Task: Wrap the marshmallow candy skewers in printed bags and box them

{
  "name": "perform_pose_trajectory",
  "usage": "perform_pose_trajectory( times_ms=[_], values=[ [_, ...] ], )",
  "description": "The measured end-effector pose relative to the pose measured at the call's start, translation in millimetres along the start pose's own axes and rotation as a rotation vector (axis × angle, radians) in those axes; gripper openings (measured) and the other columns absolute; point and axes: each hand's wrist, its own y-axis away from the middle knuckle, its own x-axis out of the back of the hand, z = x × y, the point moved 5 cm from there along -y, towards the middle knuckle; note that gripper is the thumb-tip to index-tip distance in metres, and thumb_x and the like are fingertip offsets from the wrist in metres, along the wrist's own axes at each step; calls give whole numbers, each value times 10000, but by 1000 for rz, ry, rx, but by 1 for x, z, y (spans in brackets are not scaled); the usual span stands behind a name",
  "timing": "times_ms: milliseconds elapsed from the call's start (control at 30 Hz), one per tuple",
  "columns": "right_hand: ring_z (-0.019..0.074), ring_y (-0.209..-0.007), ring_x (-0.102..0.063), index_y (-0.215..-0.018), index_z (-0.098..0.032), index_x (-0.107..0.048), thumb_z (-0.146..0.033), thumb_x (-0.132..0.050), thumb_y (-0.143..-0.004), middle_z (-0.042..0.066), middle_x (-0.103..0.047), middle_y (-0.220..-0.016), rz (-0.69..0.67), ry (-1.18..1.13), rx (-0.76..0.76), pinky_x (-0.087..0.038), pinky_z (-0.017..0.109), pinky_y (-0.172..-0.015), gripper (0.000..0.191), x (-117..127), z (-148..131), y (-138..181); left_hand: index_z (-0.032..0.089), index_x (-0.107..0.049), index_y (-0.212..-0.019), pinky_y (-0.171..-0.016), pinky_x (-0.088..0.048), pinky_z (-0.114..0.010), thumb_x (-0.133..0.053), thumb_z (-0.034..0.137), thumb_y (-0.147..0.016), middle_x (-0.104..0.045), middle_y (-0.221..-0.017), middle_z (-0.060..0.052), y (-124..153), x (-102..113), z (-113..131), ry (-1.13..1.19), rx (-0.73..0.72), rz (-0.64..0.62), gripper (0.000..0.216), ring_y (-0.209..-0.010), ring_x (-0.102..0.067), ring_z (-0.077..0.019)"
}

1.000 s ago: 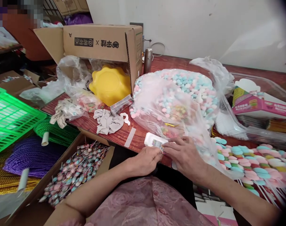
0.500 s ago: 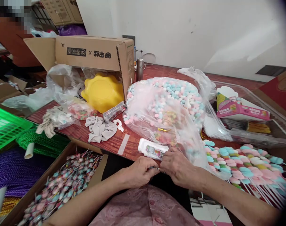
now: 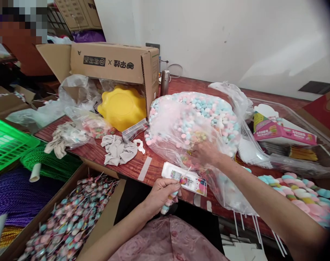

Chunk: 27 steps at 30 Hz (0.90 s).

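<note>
My left hand (image 3: 165,192) is closed around a marshmallow stick (image 3: 168,204) in pink, blue and yellow, held low over the table's front edge. Its white stick points up and right, and a clear wrapper seems gathered at that end. My right hand (image 3: 205,150) reaches over the big clear bag of marshmallows (image 3: 208,108). Its fingertips pinch at a small gold twist tie (image 3: 190,152) lying on that bag. Between the hands lies a stack of white printed packets (image 3: 192,183). The right fingertips are partly blurred.
Finished marshmallow sticks (image 3: 298,192) lie at right, before a clear plastic tray (image 3: 325,159). A box of wrapped sticks (image 3: 64,221) stands low at left. A carton (image 3: 107,61) with a yellow lid-like piece (image 3: 124,108) stands behind; a grey cloth (image 3: 117,150) lies nearby.
My right hand has left my left hand and moved up and forward to the gold twist tie. My left hand has turned, bringing the marshmallow stick into view.
</note>
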Motion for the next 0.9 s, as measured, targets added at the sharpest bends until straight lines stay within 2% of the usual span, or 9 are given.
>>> perform_pose_trajectory(
  times_ms=[133,267,433,533,633,700,800,900],
  values=[
    [187,-724,-605,-750,-174,-746,-254,-519,-838,82,-717,-772,79,-129,-41,-371,281,-656,256,16,21,5,105,-663,-718,-461,-439,-207,-740,465,-725,-636,-655,-22,-1,2,9,121,-41,-21,367,-410,-488,-49],
    [168,-651,-576,-806,-152,-758,-335,-488,-842,48,-691,-701,147,-329,-58,-392,271,-616,329,20,27,12,113,-645,-762,-401,-415,-200,-764,450,-707,-632,-641,-12,-7,-3,10,178,-7,-21,362,-398,-493,-62],
    [142,-550,-496,-817,-107,-746,-383,-477,-817,42,-616,-610,253,-534,-98,-376,272,-534,385,19,23,24,115,-626,-749,-369,-354,-183,-759,402,-722,-602,-592,10,-12,-8,10,241,14,-19,317,-340,-391,-26],
    [129,-502,-470,-914,-117,-750,-345,-481,-805,8,-564,-543,260,-622,-96,-363,263,-506,369,19,9,36,116,-632,-725,-374,-364,-190,-780,395,-697,-589,-588,12,-13,-5,21,274,-16,7,317,-378,-450,-53],
    [130,-508,-497,-1047,-142,-727,-294,-478,-815,-13,-563,-545,246,-690,-41,-373,255,-513,373,22,-22,52,108,-690,-822,-432,-423,-206,-813,387,-660,-649,-707,-17,-15,-8,40,279,-83,28,345,-455,-508,-62],
    [123,-523,-489,-1000,-165,-723,-272,-485,-840,-21,-556,-560,236,-690,75,-367,250,-524,306,26,-50,62,111,-709,-855,-478,-448,-216,-836,382,-629,-666,-745,-23,-18,-15,51,266,-116,10,374,-484,-516,-60],
    [108,-534,-436,-862,-180,-690,-238,-478,-877,-26,-537,-594,254,-633,235,-345,247,-535,220,33,-81,78,117,-704,-753,-475,-404,-193,-855,375,-590,-605,-649,15,-21,-25,62,213,-187,-4,341,-482,-479,-44],
    [103,-524,-435,-883,-185,-680,-224,-470,-893,-34,-538,-600,252,-697,202,-347,237,-527,214,30,-82,87,112,-690,-674,-418,-313,-170,-839,397,-609,-527,-594,40,-21,-26,65,118,-259,23,328,-445,-414,-18]
  ],
)
